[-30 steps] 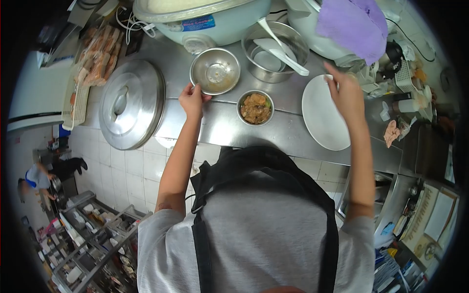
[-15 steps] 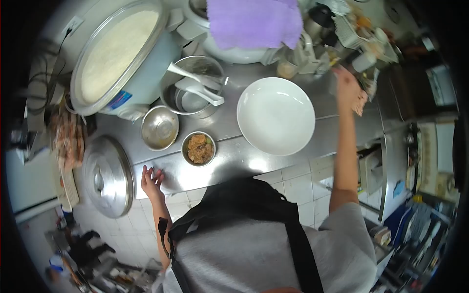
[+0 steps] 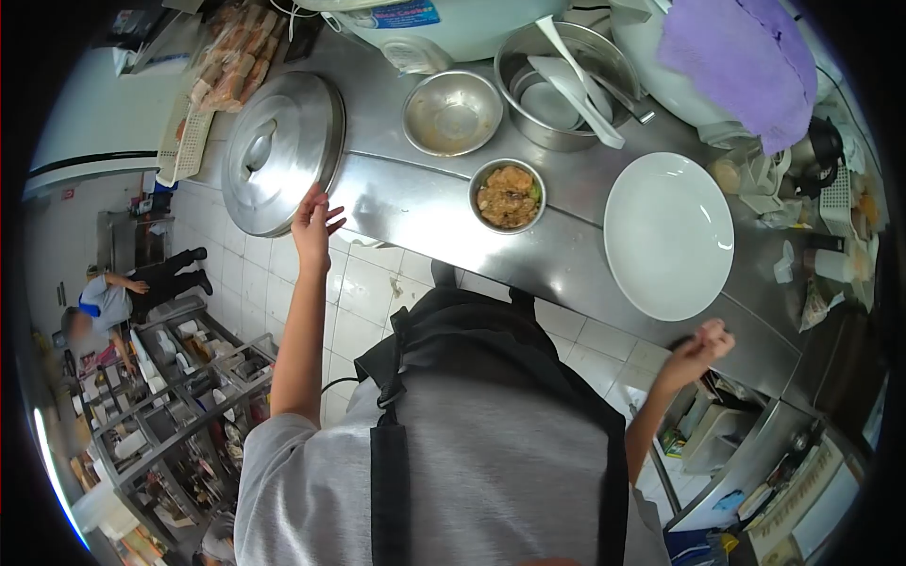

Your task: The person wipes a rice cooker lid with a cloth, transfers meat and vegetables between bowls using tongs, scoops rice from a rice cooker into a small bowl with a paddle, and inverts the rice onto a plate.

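My left hand (image 3: 316,228) is open, fingers apart, at the edge of a round metal lid (image 3: 274,156); I cannot tell whether it touches the lid. My right hand (image 3: 700,353) is closed with curled, slightly blurred fingers, at the counter's front edge below a large white plate (image 3: 668,236). What it holds, if anything, is hidden. Between the hands, a small metal bowl (image 3: 510,196) of brown chunky food sits on the steel counter (image 3: 415,203). Behind it stand a wider metal bowl (image 3: 453,113) with residue and a metal pot (image 3: 557,134) with white rice paddles (image 3: 578,99).
A rice cooker (image 3: 425,28) stands at the back, and a purple cloth (image 3: 741,66) covers another appliance. Bagged bread (image 3: 236,58) lies at the back left. Jars and baskets crowd the right end. At the far left, a person (image 3: 118,292) is near a rack (image 3: 179,406).
The view has swung left. My right hand has drawn back from the clutter at the right end to the front edge. My left hand has moved to the lid's edge.
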Motion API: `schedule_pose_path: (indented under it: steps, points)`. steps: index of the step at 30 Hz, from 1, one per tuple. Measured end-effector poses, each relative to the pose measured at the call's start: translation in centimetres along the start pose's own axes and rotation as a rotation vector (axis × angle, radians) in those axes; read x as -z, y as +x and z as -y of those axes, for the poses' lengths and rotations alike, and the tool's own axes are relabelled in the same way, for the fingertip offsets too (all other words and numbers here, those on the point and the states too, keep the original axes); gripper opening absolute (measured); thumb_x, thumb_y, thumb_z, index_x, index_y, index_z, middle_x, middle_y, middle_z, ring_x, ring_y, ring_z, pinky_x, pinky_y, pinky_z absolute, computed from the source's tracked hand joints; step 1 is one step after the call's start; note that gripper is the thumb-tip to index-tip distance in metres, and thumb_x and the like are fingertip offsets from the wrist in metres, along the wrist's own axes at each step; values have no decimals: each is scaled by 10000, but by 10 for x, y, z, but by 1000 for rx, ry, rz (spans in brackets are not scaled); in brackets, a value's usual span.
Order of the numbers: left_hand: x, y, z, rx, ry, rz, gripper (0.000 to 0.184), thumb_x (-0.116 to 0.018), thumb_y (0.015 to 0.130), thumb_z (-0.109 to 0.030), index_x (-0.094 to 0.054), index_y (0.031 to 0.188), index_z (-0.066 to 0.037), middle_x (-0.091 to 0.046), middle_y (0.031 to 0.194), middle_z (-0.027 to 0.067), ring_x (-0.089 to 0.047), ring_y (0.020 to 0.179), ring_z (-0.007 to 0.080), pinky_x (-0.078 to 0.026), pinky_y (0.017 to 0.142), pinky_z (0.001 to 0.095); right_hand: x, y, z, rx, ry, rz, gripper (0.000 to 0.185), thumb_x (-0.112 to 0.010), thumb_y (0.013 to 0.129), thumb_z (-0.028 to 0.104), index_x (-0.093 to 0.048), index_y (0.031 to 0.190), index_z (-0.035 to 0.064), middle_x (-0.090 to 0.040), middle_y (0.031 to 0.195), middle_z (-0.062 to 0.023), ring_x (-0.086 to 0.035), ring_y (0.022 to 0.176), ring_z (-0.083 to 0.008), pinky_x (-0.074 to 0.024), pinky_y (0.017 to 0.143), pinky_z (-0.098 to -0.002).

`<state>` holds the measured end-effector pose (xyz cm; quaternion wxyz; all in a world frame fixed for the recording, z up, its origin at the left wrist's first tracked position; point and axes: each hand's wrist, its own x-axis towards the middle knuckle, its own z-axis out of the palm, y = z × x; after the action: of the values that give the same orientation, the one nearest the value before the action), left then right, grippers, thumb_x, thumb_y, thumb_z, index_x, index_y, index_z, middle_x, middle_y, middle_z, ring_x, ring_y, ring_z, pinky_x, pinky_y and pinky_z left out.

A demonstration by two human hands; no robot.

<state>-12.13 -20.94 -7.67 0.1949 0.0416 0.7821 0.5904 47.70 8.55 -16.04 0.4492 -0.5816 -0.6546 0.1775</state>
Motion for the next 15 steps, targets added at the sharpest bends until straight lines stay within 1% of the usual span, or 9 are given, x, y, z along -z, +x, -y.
schedule_pose_path:
  steps: [2, 3, 5, 7, 9, 10, 13, 15]
  points:
    - [2, -4, 4, 27, -11, 30, 436, -545, 986, -148, -472, 1408, -67, -567, 1276, 119, -678, 955, 245, -597, 776, 357, -26, -47, 47, -111, -33, 47, 173, -566, 888, 18, -614, 1053, 38, -586, 1020, -135, -571, 990, -284, -460, 886, -425]
    - [5, -4, 7, 26, -31, 48, 422, -535, 987, -132, -480, 1401, -66, -565, 1257, 109, -676, 946, 240, -598, 765, 353, -40, -72, 74, -52, -223, 88, 185, -584, 867, -3, -647, 1034, 44, -629, 1027, -138, -585, 1032, -289, -457, 914, -413]
    - [16, -4, 12, 18, -70, 88, 412, -527, 987, -110, -487, 1395, -67, -559, 1247, 107, -671, 933, 231, -600, 757, 348, -72, -98, 132, 81, -171, 247, 236, -572, 882, -10, -690, 1080, 41, -673, 1081, -132, -627, 967, -274, -491, 849, -348]
    - [36, -5, 17, 23, -78, 119, 414, -520, 984, -96, -487, 1396, -71, -556, 1255, 116, -669, 934, 228, -600, 761, 346, -102, -120, 180, 124, -87, 379, 270, -614, 846, 15, -705, 1094, 68, -665, 1126, -117, -572, 1102, -330, -438, 972, -420]
    - [56, -10, 22, 41, -107, 133, 418, -508, 981, -75, -488, 1399, -76, -558, 1255, 133, -669, 931, 224, -598, 765, 341, -122, -118, 199, 348, -210, 471, 303, -611, 859, 35, -687, 1149, 72, -648, 1194, -109, -550, 1143, -337, -426, 995, -430]
    - [69, -12, 27, 39, -95, 161, 421, -520, 991, -138, -479, 1406, -75, -555, 1317, 154, -667, 965, 237, -585, 806, 364, -132, -120, 206, 454, -271, 520, 320, -609, 865, 46, -679, 1176, 74, -640, 1227, -105, -539, 1164, -341, -420, 1007, -435]
    - [102, -19, 41, 64, -58, 182, 410, -512, 985, -123, -496, 1391, -70, -570, 1288, 142, -666, 943, 220, -587, 788, 348, -174, -113, 202, 363, -279, 216, 353, -588, 889, 72, -645, 1237, 72, -603, 1306, -99, -503, 1220, -356, -400, 1036, -450]
    - [123, -20, 62, 99, -90, 206, 414, -507, 987, -128, -490, 1396, -66, -594, 1240, 130, -666, 925, 201, -587, 780, 336, -199, -107, 217, 337, -312, 188, 363, -561, 910, 74, -624, 1268, 69, -593, 1316, -112, -490, 1242, -369, -392, 1050, -455]
